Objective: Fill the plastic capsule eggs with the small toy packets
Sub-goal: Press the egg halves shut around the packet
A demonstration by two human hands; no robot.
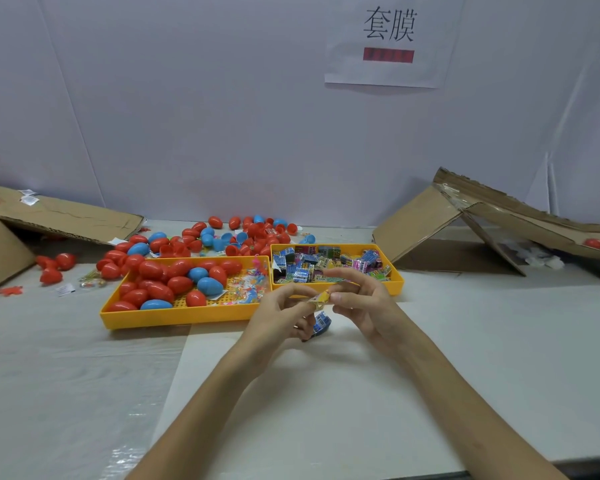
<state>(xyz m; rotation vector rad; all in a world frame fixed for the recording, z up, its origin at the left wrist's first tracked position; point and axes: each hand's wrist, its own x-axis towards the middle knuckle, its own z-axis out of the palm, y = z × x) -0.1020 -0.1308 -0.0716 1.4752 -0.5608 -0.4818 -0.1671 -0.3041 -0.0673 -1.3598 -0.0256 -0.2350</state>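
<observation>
Left hand [281, 315] is pinching a yellow packet [321, 297] at its fingertips and curling its lower fingers round a blue egg half [322, 323] — both just in front of the smaller tray [397, 285]; right hand [364, 303] is touching the packet's other end with its thumb, fingers loosely bent — grip impossible to tell; eggs [179, 284] are lying in the bigger tray [174, 318], more packets [302, 271] in the smaller one

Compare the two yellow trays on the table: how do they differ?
The left tray is larger; the right tray is smaller. The left tray holds red and blue capsule eggs plus clear toy packets; the right tray holds printed packets. The left tray's front edge lies nearer than the right tray's. Both are yellow, side by side.
</observation>
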